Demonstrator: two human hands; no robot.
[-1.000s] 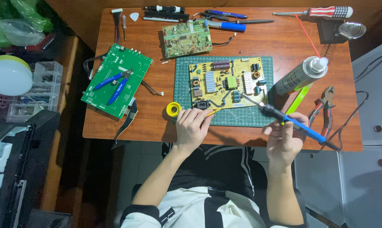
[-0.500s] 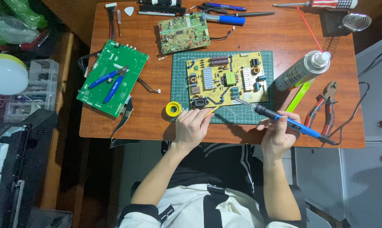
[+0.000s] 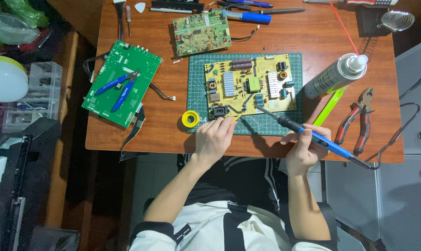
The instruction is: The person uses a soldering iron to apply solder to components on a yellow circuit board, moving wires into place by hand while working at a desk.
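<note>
Right hand holds the soldering iron in a closed grip — tip on the yellow circuit board — beside the left hand.

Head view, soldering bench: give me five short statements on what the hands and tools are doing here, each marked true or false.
1. The right hand holds the blue-handled soldering iron, its tip over the yellow circuit board. True.
2. The blue-handled cutters lie on the green cutting mat. False: they lie on the bright green circuit board at the left.
3. The left hand rests at the yellow circuit board's near edge. True.
4. The small yellow reel sits on the yellow circuit board. False: it sits by the mat's corner, beside the left hand.
5. The red-handled pliers are in the right hand. False: they lie on the wooden table.
</note>
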